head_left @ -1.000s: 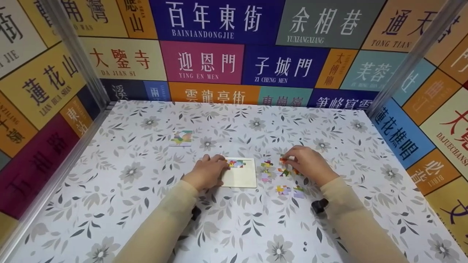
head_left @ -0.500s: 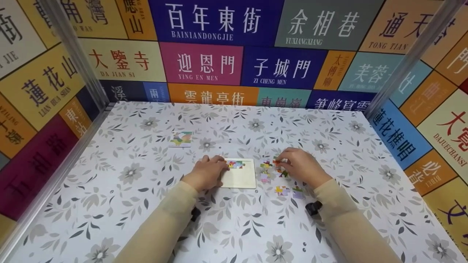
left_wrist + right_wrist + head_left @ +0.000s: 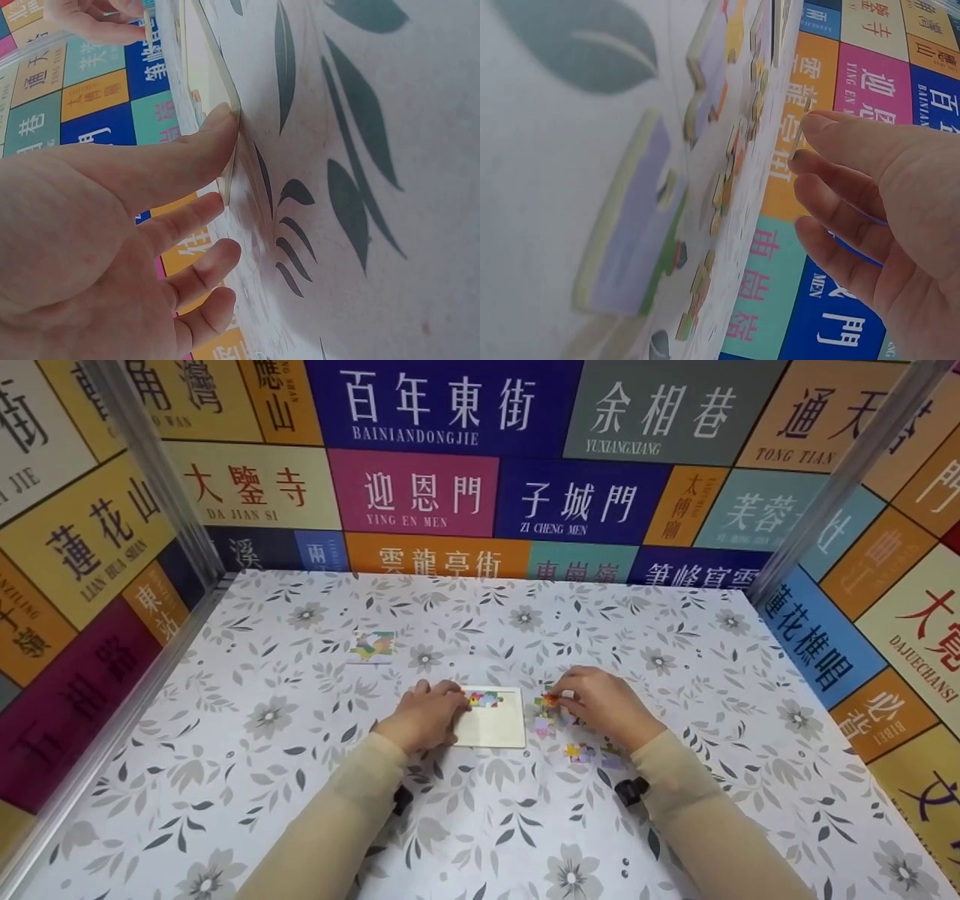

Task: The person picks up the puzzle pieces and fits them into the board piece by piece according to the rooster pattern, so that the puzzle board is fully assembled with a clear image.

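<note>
My left hand [image 3: 424,712] holds the left side of a cream puzzle tray [image 3: 491,727]. In the left wrist view its thumb and index finger are at the tray's edge, the other fingers loosely bent. Joined colourful puzzle pieces [image 3: 486,700] lie along the tray's far edge. My right hand [image 3: 604,701] pinches a puzzle piece [image 3: 801,135] between thumb and index finger, seen edge-on in the right wrist view and raised off the table. Below that hand, loose pieces [image 3: 545,724] lie right of the tray, some partly hidden by it.
Nearer the front are a yellow-and-purple piece [image 3: 577,752] and a purple-and-green piece [image 3: 611,756]. A colourful square picture [image 3: 371,646] lies at the back left of the flower-patterned table [image 3: 300,810]. Panels with large lettering [image 3: 420,491] enclose the table's back and sides.
My right hand has moved left toward the tray with the pinched puzzle piece, away from the right-hand loose pieces. My left hand and the tray have stayed in place.
</note>
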